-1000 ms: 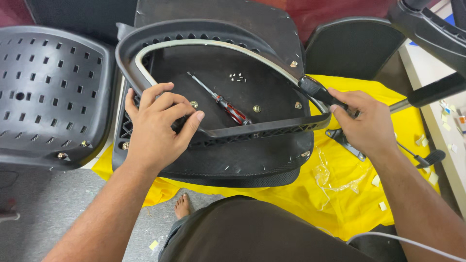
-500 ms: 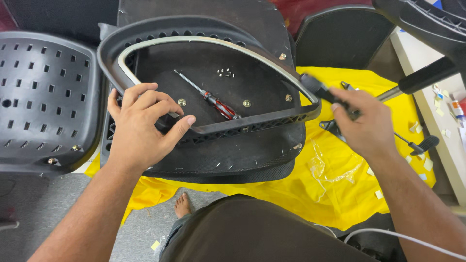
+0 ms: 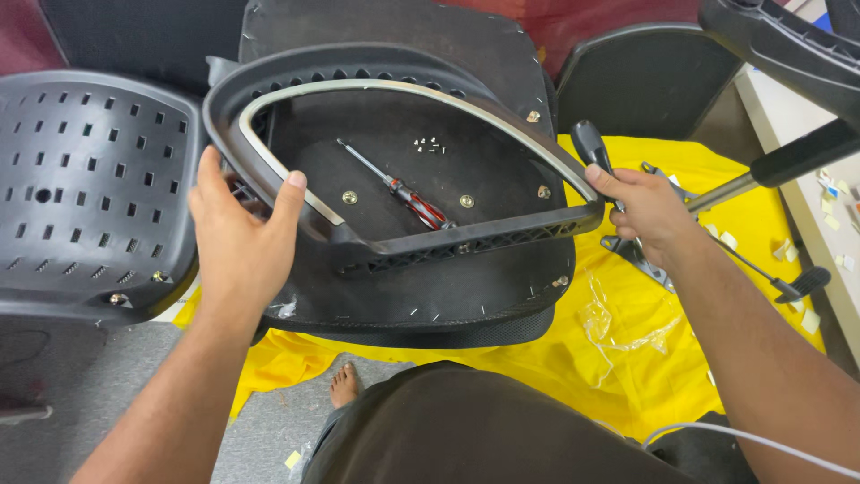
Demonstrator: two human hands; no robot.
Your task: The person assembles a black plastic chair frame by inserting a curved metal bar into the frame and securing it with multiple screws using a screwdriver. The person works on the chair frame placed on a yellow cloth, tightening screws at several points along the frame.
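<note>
Your left hand [image 3: 240, 240] grips the curved black frame [image 3: 403, 76] (pale inner band, ribbed lower bar) lying on the upturned seat [image 3: 430, 309]; your right hand [image 3: 647, 208] clasps its black handle [image 3: 590, 147].

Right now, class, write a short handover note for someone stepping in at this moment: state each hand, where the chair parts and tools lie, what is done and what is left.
Left hand: gripping the left side of the black curved frame.
Right hand: closed round the frame's black end grip.
The frame rests on the upturned seat base, over the yellow sheet.
Red-handled screwdriver and loose small screws lie on the base, inside the frame.
Done: frame set on the base.
Left: no fixing between frame and base can be seen; screwdriver and screws lie unused.
</note>
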